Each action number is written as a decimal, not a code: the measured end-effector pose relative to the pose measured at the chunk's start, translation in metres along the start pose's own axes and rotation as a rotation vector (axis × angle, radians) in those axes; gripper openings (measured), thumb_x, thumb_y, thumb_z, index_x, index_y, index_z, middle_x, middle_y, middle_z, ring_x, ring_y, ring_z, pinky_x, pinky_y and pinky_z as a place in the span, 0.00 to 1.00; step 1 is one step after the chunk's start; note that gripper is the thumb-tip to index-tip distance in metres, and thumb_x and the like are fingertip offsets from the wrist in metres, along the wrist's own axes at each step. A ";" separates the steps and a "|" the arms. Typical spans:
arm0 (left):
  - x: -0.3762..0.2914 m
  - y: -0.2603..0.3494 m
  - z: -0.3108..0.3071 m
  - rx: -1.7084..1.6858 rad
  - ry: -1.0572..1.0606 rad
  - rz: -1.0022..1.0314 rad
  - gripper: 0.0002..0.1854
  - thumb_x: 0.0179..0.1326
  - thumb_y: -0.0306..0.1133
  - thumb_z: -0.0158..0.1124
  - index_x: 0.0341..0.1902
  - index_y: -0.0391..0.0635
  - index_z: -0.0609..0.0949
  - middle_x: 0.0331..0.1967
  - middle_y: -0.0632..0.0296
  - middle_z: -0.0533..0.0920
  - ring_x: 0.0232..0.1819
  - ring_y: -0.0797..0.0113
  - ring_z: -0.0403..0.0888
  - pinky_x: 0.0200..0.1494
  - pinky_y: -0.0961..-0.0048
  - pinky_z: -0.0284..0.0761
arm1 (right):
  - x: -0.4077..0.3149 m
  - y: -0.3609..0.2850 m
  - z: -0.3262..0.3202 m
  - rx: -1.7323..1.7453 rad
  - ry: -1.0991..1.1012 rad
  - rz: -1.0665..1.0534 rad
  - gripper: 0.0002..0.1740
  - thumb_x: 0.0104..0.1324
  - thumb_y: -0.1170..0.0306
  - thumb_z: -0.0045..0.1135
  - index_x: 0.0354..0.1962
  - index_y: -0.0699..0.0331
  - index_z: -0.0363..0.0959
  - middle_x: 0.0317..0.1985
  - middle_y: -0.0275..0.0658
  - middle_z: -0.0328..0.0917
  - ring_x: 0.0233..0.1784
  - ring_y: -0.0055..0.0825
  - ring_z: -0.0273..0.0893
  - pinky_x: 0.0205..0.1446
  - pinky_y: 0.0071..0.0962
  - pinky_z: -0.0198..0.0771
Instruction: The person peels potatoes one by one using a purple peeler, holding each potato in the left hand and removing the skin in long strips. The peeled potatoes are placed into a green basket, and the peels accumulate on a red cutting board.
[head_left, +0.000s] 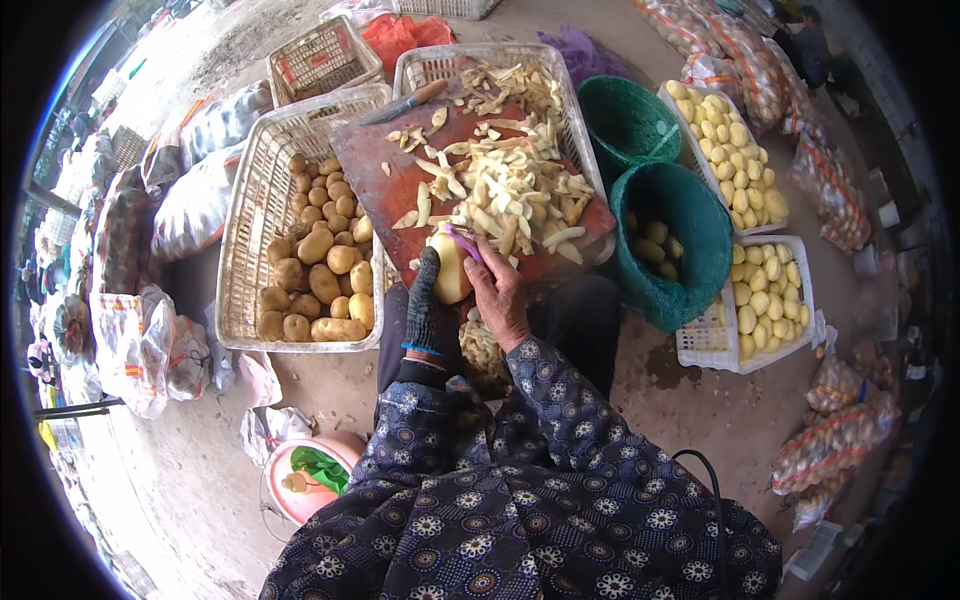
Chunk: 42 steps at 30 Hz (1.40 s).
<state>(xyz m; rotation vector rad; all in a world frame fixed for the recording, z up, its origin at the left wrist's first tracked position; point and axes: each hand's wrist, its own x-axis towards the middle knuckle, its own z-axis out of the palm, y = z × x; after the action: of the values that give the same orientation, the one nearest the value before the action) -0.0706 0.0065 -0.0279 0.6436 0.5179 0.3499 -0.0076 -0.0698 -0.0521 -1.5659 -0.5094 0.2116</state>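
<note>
My left hand (422, 304), in a dark knitted glove, holds a partly peeled potato (451, 271) above my lap. In my bare right hand (499, 291) is a purple-handled peeler (465, 241), its head against the potato's upper end. Just beyond both hands, a worn red board (386, 187) lies across a white plastic crate (581, 146). Potato peelings (499, 184) are heaped on it, and a knife with a wooden handle (429, 91) rests at its far left edge. More peelings (480, 343) lie lower down between my knees.
At left stands a crate (247, 225) of unpeeled potatoes (324, 283). Two green mesh-lined containers (628, 120) stand at right, the nearer holding potatoes (654, 244). Beyond them are two crates of peeled potatoes (739, 169). A pink bucket (289, 491) sits at lower left; filled sacks (199, 199) line both sides.
</note>
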 end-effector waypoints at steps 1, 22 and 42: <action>0.000 -0.001 -0.003 0.044 -0.014 0.021 0.30 0.60 0.53 0.55 0.59 0.48 0.69 0.52 0.57 0.75 0.53 0.59 0.74 0.51 0.61 0.74 | 0.001 -0.005 -0.003 0.004 -0.060 0.037 0.23 0.64 0.69 0.50 0.54 0.71 0.65 0.46 0.49 0.75 0.49 0.32 0.73 0.54 0.28 0.66; 0.037 -0.043 -0.029 -0.521 0.062 -0.081 0.25 0.59 0.50 0.57 0.50 0.42 0.75 0.41 0.55 0.81 0.40 0.57 0.79 0.47 0.62 0.77 | -0.043 -0.041 -0.015 -0.603 -0.108 -0.183 0.21 0.58 0.76 0.50 0.51 0.71 0.69 0.35 0.56 0.72 0.36 0.53 0.74 0.38 0.38 0.71; 0.020 -0.009 -0.014 -0.321 0.117 -0.042 0.24 0.57 0.52 0.59 0.48 0.45 0.76 0.42 0.56 0.80 0.42 0.58 0.78 0.46 0.60 0.75 | 0.015 -0.016 -0.006 -0.429 -0.179 -0.122 0.18 0.58 0.71 0.50 0.45 0.71 0.72 0.32 0.58 0.75 0.36 0.52 0.75 0.39 0.39 0.70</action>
<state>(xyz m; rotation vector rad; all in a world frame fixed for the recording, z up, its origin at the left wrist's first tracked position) -0.0612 0.0156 -0.0504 0.3026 0.5719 0.4218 0.0046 -0.0689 -0.0332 -1.9345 -0.8295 0.1555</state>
